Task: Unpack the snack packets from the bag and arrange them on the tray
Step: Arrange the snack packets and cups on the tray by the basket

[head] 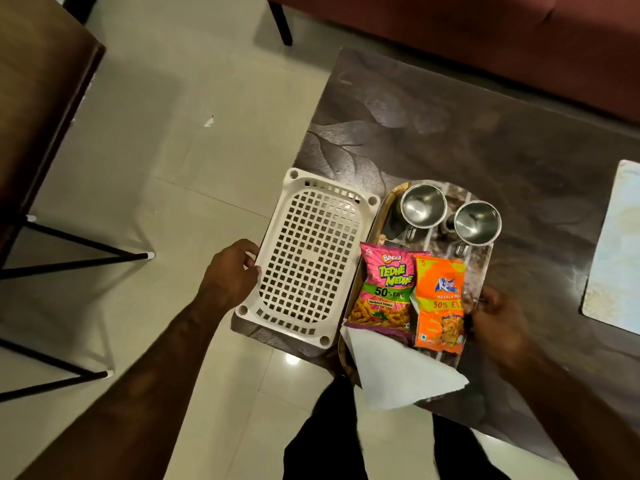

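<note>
A pink snack packet [384, 289] and an orange snack packet [440, 303] lie side by side on the oval tray [481, 261], near its front. My right hand [495, 320] touches the orange packet's right edge with its fingers curled on it. My left hand [232, 271] grips the left rim of a white perforated plastic basket [308, 258], which stands empty on the table left of the tray. No bag is in view.
Two steel cups [422, 206] [477, 221] stand at the tray's far end. A white paper napkin [391, 372] overlaps the tray's front edge. A pale placemat [613, 251] lies at right on the dark table [485, 133]. Chair legs and a sofa stand around.
</note>
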Tool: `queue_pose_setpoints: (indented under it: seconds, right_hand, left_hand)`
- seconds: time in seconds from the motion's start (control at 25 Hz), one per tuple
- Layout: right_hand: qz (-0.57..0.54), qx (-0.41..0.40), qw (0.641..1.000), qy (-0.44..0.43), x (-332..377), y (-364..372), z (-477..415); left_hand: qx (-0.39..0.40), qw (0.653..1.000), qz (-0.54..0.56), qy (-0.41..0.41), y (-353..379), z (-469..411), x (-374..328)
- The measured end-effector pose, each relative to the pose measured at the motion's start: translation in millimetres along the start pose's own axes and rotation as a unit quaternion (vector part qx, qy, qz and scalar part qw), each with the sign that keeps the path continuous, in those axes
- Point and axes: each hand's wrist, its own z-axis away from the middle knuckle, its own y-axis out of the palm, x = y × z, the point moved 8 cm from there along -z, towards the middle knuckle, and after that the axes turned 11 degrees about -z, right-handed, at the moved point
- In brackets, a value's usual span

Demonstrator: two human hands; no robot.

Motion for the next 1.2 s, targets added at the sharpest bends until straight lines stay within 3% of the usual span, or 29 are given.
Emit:
queue_pose_setpoints:
  seconds: [0.52, 0.76, 1.0, 1.12, 1.2]
  right_hand:
    - [0.015, -0.013, 1.000, 0.021, -6.3, -1.9, -12.6]
    - [0.068, 0.011, 0.997, 0.016, -3.6, -0.4, -14.9]
    - [0.138, -0.012, 0.989, -0.041, 5.8, -6.6, -16.2]
    - [0.158, -0.032, 0.985, -0.056, 12.9, -9.7, -12.6]
    - [0.154, -0.033, 0.986, -0.054, 14.5, -14.3, -9.4]
  left_hand:
    - [-0.001, 0.998, -0.050, -0.034, 3.6, -0.5, 0.7]
    - [-0.150, 0.988, -0.019, -0.006, -28.0, 35.9, -53.7]
    - [-0.008, 0.989, 0.052, 0.141, 32.4, 77.8, -159.8]
    - [0.046, 0.991, 0.031, 0.122, 61.5, 81.3, -186.0]
    - [0.041, 0.993, 0.018, 0.107, 69.8, 81.7, -195.2]
